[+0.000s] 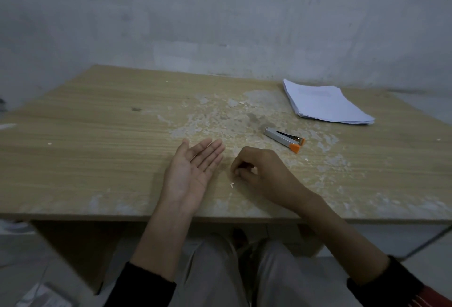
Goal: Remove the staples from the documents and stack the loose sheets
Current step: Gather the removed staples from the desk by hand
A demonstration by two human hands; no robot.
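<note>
A stack of white sheets (326, 103) lies at the table's far right. A small silver stapler with orange ends (285, 139) lies in front of it, nearer the middle. My left hand (193, 172) rests palm up on the table with straight fingers and holds nothing visible. My right hand (259, 172) lies just right of it, knuckles up, fingers curled with the tips close together on the tabletop; whether they pinch anything is too small to tell. A tiny pale scrap (231, 184) lies between the two hands.
The wooden table (97, 135) has worn, flaking patches across its middle and front edge. A grey wall stands right behind it. Papers lie on the floor at the lower left (44, 294). My knees are under the front edge.
</note>
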